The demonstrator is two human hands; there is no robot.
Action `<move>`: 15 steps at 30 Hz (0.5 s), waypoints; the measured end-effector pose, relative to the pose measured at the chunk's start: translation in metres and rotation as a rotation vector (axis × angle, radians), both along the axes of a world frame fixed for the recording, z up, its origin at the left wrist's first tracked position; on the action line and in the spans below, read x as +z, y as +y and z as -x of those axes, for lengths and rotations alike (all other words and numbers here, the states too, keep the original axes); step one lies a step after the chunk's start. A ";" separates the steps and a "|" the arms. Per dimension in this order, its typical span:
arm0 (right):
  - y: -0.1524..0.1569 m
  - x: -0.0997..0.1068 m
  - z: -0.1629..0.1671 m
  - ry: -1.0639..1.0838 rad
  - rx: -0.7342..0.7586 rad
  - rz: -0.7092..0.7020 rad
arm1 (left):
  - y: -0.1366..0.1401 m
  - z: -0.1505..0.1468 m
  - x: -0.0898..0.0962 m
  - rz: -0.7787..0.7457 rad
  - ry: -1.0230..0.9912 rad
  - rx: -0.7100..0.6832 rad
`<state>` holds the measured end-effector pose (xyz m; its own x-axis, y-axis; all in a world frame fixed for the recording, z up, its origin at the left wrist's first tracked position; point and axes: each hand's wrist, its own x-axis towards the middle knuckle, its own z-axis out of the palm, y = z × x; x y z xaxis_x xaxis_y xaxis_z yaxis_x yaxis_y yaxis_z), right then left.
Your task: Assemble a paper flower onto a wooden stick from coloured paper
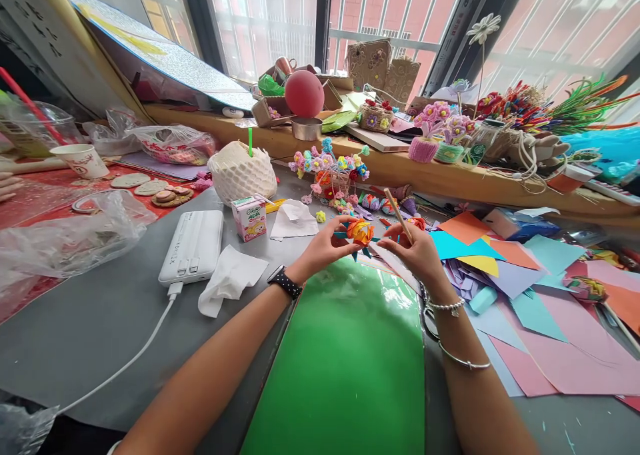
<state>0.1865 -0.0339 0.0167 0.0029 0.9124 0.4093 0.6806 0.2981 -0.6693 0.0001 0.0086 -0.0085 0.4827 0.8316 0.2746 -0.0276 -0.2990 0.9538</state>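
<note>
An orange and yellow paper flower (360, 232) with teal paper leaves is pinched in the fingers of my left hand (326, 247), above the far end of a shiny green board (345, 368). My right hand (419, 254) is closed around a slim wooden stick (397, 211), which slants up to the left; its lower end is hidden. The right fingertips are close to a teal leaf of the flower, and I cannot tell whether they touch it. Just behind the right hand shows a red-orange paper flower (417, 223).
Coloured paper sheets (565, 348) and scraps spread on the right, with scissors (430, 322) beside the board. Left are a white power bank (193, 248) with its cable, tissues (233, 278), a small drink carton (250, 218) and a netted coconut (243, 175). Someone's hand (7, 186) shows at far left.
</note>
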 end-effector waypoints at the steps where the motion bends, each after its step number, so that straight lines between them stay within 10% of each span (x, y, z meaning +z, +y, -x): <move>1: 0.000 0.001 -0.002 0.009 0.000 -0.004 | 0.000 0.000 0.001 0.011 -0.013 -0.014; 15: -0.001 -0.002 0.010 0.034 0.236 0.095 | -0.002 0.000 0.005 0.113 -0.141 -0.221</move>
